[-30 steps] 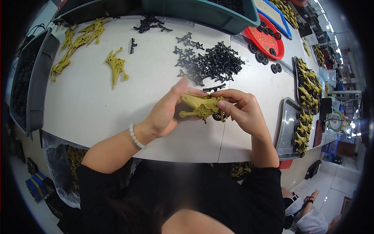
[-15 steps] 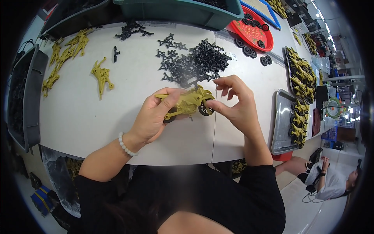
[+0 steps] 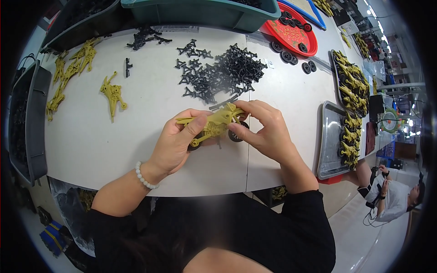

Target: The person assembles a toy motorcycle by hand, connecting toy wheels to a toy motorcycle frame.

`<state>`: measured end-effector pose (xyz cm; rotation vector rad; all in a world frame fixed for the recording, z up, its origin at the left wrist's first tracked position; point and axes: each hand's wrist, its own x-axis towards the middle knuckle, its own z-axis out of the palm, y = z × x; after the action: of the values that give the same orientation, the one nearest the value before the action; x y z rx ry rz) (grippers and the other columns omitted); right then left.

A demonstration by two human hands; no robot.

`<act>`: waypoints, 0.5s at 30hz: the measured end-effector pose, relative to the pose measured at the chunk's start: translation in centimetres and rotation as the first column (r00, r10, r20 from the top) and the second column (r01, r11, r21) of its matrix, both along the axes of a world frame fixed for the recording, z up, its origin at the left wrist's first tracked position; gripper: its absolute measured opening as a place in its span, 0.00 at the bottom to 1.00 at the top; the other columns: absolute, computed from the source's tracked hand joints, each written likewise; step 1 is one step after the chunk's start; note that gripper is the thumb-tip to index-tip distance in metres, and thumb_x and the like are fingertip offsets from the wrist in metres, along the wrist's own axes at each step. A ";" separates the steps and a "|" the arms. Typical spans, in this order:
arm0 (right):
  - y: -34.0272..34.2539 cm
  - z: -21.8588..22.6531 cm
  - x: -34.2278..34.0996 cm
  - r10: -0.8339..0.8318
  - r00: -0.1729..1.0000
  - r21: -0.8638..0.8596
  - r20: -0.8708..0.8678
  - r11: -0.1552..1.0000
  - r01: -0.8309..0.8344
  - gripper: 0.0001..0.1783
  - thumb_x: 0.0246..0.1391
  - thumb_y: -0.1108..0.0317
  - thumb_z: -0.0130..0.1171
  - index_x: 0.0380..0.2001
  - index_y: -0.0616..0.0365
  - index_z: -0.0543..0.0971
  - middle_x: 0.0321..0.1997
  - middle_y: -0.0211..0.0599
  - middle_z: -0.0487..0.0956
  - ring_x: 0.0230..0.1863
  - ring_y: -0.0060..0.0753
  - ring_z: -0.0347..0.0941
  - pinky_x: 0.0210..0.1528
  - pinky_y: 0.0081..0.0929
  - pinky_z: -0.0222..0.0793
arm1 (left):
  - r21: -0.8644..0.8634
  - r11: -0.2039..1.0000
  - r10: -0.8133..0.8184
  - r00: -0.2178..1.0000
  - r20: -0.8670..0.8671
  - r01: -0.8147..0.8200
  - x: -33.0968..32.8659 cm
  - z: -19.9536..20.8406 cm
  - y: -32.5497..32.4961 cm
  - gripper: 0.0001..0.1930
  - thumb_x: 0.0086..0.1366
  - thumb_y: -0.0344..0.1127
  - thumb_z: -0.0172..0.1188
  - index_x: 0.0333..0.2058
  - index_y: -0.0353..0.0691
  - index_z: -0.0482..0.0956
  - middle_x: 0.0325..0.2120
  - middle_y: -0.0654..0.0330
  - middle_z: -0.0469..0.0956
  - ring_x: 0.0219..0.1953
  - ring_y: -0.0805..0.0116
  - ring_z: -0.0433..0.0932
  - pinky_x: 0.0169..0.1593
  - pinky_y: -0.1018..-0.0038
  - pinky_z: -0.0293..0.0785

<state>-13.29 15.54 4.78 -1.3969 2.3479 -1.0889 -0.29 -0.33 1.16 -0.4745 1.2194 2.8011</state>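
Note:
A yellow toy motorcycle [image 3: 217,122] with black wheels is held above the table's near middle. My left hand [image 3: 169,144] is closed around its rear end, thumb on the upper side. My right hand [image 3: 269,132] grips its front end between thumb and fingers, just above the spoked front wheel [image 3: 238,132]. A black handlebar-like piece [image 3: 223,103] juts out at the front top. Beyond the hands lies a heap of small black parts [image 3: 236,68]. Farther left rests a single yellow motorcycle body [image 3: 112,95].
Yellow bodies [image 3: 68,75] and a dark bin [image 3: 38,123] are at the left. A green bin [image 3: 205,17] stands at the back. Loose black wheels [image 3: 286,56] lie by a red tray [image 3: 312,48]. At right, a metal tray [image 3: 328,157] holds several motorcycles. A person [image 3: 387,195] is beyond.
My right hand has closed from open fingers onto the motorcycle's front end. The motorcycle and my left hand have shifted slightly in the picture.

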 end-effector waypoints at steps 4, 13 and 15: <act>0.1 0.2 0.2 0.012 1.000 0.024 -0.025 1.000 -0.011 0.20 0.39 0.70 0.66 0.38 0.65 0.76 0.27 0.41 0.78 0.29 0.34 0.75 0.33 0.26 0.69 | -0.023 1.000 0.015 1.000 0.006 -0.015 0.1 -0.1 -0.1 0.17 0.64 0.39 0.53 0.45 0.33 0.67 0.41 0.51 0.74 0.41 0.61 0.77 0.45 0.67 0.75; 0.2 0.5 0.2 0.063 0.964 -0.038 -0.259 0.996 -0.075 0.22 0.34 0.69 0.67 0.37 0.64 0.77 0.28 0.39 0.78 0.27 0.35 0.73 0.30 0.27 0.67 | -0.006 1.000 0.028 1.000 0.014 -0.028 0.0 0.9 0.1 0.15 0.61 0.32 0.56 0.44 0.32 0.68 0.38 0.58 0.74 0.40 0.74 0.75 0.45 0.76 0.75; 0.1 0.4 0.2 0.064 0.963 -0.030 -0.262 0.997 -0.074 0.22 0.34 0.69 0.67 0.37 0.64 0.77 0.28 0.40 0.78 0.27 0.36 0.73 0.31 0.27 0.67 | -0.004 1.000 0.028 1.000 0.010 -0.028 0.0 0.8 0.1 0.15 0.61 0.32 0.56 0.44 0.32 0.68 0.38 0.58 0.74 0.40 0.74 0.75 0.45 0.76 0.75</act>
<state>-13.06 15.63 5.16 -1.7175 2.4414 -0.9904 -0.33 -0.25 1.93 -0.5091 1.2254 2.8171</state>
